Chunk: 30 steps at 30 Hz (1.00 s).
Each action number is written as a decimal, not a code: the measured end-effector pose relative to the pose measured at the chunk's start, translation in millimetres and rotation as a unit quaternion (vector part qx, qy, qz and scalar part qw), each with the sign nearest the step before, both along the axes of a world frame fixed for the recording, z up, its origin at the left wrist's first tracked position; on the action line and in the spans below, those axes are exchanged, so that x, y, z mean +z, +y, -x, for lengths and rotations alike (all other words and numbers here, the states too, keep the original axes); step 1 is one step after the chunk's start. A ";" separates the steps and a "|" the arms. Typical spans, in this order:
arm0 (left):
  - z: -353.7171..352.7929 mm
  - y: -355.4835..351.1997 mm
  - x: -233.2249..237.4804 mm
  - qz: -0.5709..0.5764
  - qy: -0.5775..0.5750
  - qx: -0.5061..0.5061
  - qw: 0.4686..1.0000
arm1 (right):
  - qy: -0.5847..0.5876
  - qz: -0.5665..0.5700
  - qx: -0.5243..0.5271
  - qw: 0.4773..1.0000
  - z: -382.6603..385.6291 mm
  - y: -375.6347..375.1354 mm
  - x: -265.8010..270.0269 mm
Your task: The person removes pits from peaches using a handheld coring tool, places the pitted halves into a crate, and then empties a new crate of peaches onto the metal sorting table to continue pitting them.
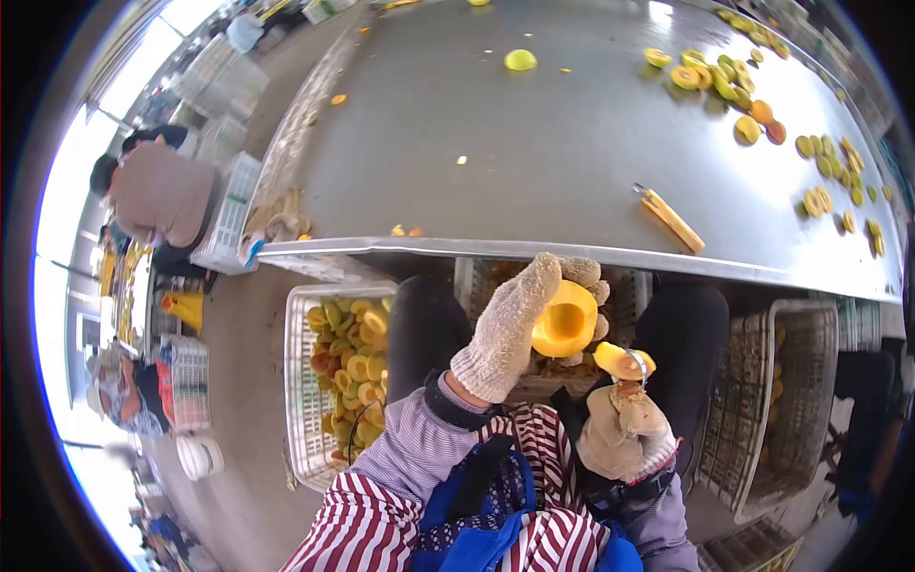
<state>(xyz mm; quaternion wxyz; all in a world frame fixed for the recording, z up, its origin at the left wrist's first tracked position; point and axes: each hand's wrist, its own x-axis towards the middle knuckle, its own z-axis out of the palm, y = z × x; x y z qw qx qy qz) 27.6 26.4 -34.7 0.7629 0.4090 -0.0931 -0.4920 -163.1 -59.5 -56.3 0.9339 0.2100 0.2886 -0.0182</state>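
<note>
Gloved left hand pinches a peach half, whose smooth flesh may slip toward the curved-bladed tool gripped by the right hand.

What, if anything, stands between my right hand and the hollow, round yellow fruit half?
The curved metal tool in your beige-gloved right hand, with a yellow fruit piece at it, then fingertips of your gloved left hand beside the fruit half.

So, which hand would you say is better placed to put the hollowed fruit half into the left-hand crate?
Left, probably: the left hand already holds the fruit half, nearer the crate, while the right hand is gripping a tool.
</note>
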 end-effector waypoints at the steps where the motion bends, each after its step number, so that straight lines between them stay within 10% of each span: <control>1: -6.2 12.5 4.6 -0.038 -0.076 0.028 0.996 | -0.169 0.300 0.119 0.931 -6.6 -6.9 5.0; 7: -56.9 160.8 24.2 -0.151 -0.252 0.248 0.923 | -0.142 0.425 0.179 0.876 -19.3 4.7 -9.9; 12: -61.2 288.0 7.9 -0.403 -0.433 0.359 0.722 | -0.105 0.461 0.222 0.852 -34.4 17.1 -8.2; 14: -47.3 310.1 6.9 -0.605 -0.510 0.247 0.559 | -0.103 0.480 0.248 0.835 -42.7 24.7 -4.1; 15: -46.1 316.4 8.0 -0.608 -0.504 0.251 0.559 | -0.096 0.497 0.261 0.822 -45.6 28.4 -1.7; 17: -49.3 325.8 10.0 -0.656 -0.486 -0.059 0.574 | -0.076 0.496 0.286 0.816 -51.2 34.2 2.9; 22: -91.2 322.4 -95.1 -0.577 -0.481 0.098 0.652 | -0.004 0.522 0.332 0.786 -55.4 47.1 19.4; 30: -147.3 294.5 -224.2 -0.732 -0.470 -0.054 0.491 | 0.117 0.556 0.326 0.756 -58.9 56.2 18.9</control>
